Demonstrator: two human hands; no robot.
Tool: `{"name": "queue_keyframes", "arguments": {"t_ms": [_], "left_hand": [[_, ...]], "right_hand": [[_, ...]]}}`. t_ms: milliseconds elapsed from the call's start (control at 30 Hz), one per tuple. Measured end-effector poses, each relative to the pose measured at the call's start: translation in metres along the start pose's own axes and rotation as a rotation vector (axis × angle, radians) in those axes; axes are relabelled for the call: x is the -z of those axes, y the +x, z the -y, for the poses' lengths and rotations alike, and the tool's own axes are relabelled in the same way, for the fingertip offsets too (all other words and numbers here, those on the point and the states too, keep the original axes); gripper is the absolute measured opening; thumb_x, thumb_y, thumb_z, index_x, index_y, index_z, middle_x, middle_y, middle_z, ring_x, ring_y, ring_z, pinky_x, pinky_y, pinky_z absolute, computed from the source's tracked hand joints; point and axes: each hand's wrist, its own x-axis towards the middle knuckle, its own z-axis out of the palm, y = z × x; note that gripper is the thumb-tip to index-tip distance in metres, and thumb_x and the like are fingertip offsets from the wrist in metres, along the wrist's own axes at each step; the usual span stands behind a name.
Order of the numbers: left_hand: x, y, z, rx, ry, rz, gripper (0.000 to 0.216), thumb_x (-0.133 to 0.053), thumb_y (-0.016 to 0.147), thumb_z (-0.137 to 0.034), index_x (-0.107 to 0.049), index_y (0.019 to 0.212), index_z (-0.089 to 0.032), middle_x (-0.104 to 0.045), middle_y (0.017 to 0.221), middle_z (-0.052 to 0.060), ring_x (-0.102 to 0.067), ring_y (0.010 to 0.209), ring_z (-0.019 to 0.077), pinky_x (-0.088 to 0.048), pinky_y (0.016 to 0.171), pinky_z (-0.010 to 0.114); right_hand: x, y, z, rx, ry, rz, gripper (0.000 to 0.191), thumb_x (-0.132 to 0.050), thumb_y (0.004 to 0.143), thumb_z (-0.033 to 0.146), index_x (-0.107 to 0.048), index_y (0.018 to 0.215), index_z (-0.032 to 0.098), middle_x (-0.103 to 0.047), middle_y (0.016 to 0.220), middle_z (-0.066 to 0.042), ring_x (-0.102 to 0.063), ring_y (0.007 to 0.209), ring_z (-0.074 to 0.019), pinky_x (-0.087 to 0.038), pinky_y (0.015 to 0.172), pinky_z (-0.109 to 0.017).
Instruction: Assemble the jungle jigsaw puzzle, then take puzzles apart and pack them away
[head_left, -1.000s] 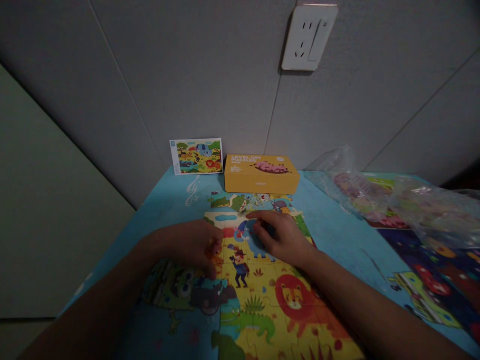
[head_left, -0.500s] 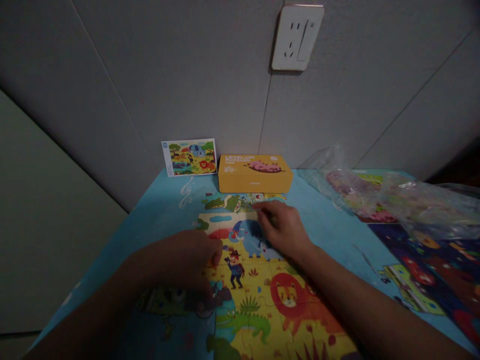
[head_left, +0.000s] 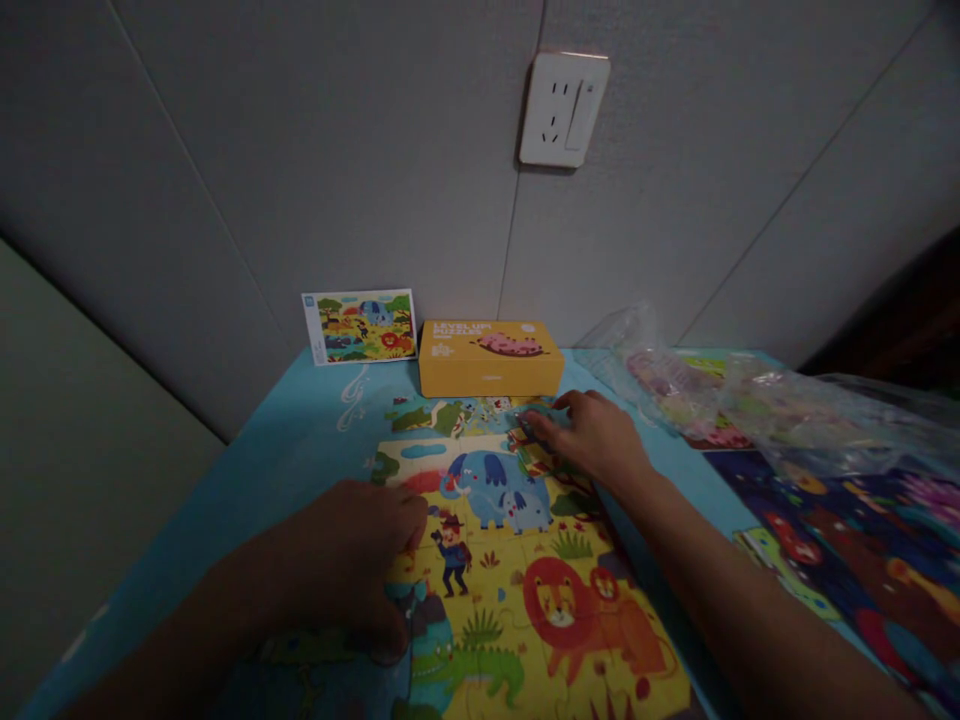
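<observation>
The jigsaw puzzle (head_left: 491, 590) lies on the blue tabletop, showing elephants, lions, a crocodile and a figure in a hat. Its left edge is under my left hand (head_left: 352, 550), which rests with fingers bent and thumb apart, holding nothing that I can see. At the far right corner, my right hand (head_left: 596, 435) pinches a puzzle piece (head_left: 534, 455) with tree colours; my fingers partly cover it. Just beyond the puzzle, loose pieces (head_left: 439, 417) lie in a cluster close to my right fingertips.
A yellow puzzle box (head_left: 491, 375) stands against the wall, beside a picture card (head_left: 364, 328) of the same scene. To the right are clear plastic bags (head_left: 810, 410) and a dark blue puzzle (head_left: 840, 540). A socket (head_left: 564, 110) is on the wall.
My right hand has moved right from the loose pieces to the puzzle's far right corner. My left hand stays at the left edge. The view has shifted slightly.
</observation>
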Motion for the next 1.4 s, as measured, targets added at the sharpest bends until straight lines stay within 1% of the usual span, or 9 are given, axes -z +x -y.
{"name": "queue_keyframes", "arguments": {"t_ms": [100,433,567,667,733,867,967,1100,1400], "left_hand": [[-0.004,0.001,0.003,-0.054,-0.064,-0.017,0.047,-0.078,0.055,-0.045,-0.057,0.088,-0.019,-0.059,0.111,0.007,-0.057,0.089,0.0249,-0.041,0.066,0.03],[0.006,-0.003,0.01,-0.061,-0.324,0.071,0.032,-0.071,0.067,-0.023,-0.056,0.095,-0.024,-0.06,0.092,-0.002,-0.054,0.081,0.0177,-0.035,0.061,0.024],[0.002,0.011,0.019,-0.214,-0.462,-0.105,0.025,-0.065,0.077,-0.027,-0.057,0.1,-0.023,-0.059,0.088,-0.003,-0.054,0.078,0.0155,-0.04,0.066,0.025],[-0.01,0.031,0.023,-0.135,-0.576,-0.279,0.023,-0.057,0.085,-0.031,-0.054,0.106,-0.021,-0.06,0.086,-0.001,-0.056,0.071,0.0153,-0.044,0.062,0.027],[-0.018,0.042,0.025,-0.177,-0.45,-0.419,0.03,-0.061,0.084,-0.028,-0.056,0.113,-0.021,-0.062,0.107,0.005,-0.059,0.094,0.0213,-0.048,0.082,0.035],[-0.027,0.044,0.022,-0.308,-0.159,-0.572,0.066,-0.072,0.078,-0.042,-0.048,0.136,-0.022,-0.039,0.148,0.014,-0.029,0.139,0.0346,-0.027,0.113,0.053],[-0.03,0.036,0.009,-0.39,-0.067,-0.45,0.093,-0.07,0.072,-0.063,-0.033,0.149,-0.025,-0.014,0.162,0.014,-0.01,0.146,0.0421,-0.016,0.115,0.062],[-0.037,0.032,-0.008,-0.466,0.001,-0.225,0.09,-0.054,0.079,-0.071,-0.021,0.153,-0.033,-0.006,0.163,0.011,-0.004,0.147,0.0432,-0.004,0.113,0.07],[-0.037,0.035,-0.013,-0.428,0.004,-0.191,0.089,-0.043,0.08,-0.077,-0.021,0.153,-0.031,-0.009,0.161,0.013,-0.009,0.147,0.0413,-0.005,0.114,0.068]], "right_hand": [[-0.004,-0.007,0.008,0.044,0.011,0.096,0.058,-0.061,0.076,0.066,-0.066,0.099,0.014,-0.067,0.099,-0.018,-0.066,0.085,-0.0327,-0.044,0.069,-0.038],[-0.017,-0.005,0.008,0.059,0.28,0.09,0.049,-0.071,0.071,0.049,-0.053,0.102,0.017,-0.07,0.087,-0.012,-0.066,0.077,-0.0276,-0.039,0.058,-0.031],[-0.017,-0.01,0.014,0.042,0.327,0.111,0.05,-0.07,0.072,0.045,-0.049,0.108,0.017,-0.071,0.088,-0.012,-0.066,0.077,-0.0284,-0.038,0.058,-0.031],[-0.016,-0.013,0.017,0.066,0.342,0.088,0.047,-0.067,0.075,0.042,-0.048,0.11,0.017,-0.071,0.087,-0.012,-0.066,0.076,-0.028,-0.038,0.059,-0.031],[-0.015,-0.011,0.016,0.061,0.346,0.075,0.042,-0.064,0.078,0.04,-0.049,0.11,0.017,-0.071,0.086,-0.012,-0.066,0.075,-0.0271,-0.037,0.058,-0.03],[-0.009,0.002,0.0,-0.054,0.281,-0.002,0.03,-0.056,0.083,0.034,-0.055,0.108,0.017,-0.072,0.08,-0.011,-0.066,0.072,-0.0263,-0.035,0.056,-0.03],[-0.006,0.012,-0.018,-0.17,0.15,-0.041,0.031,-0.054,0.082,0.029,-0.061,0.107,0.013,-0.072,0.084,-0.015,-0.067,0.078,-0.0292,-0.038,0.06,-0.032],[-0.009,0.015,-0.022,-0.197,-0.065,-0.096,0.033,-0.055,0.083,0.03,-0.068,0.106,0.011,-0.066,0.106,-0.023,-0.061,0.101,-0.0362,-0.042,0.074,-0.039],[-0.027,0.007,0.016,-0.048,-0.052,-0.076,0.063,-0.059,0.08,0.064,-0.068,0.106,0.007,-0.063,0.106,-0.022,-0.056,0.105,-0.0383,-0.041,0.083,-0.047]]}}
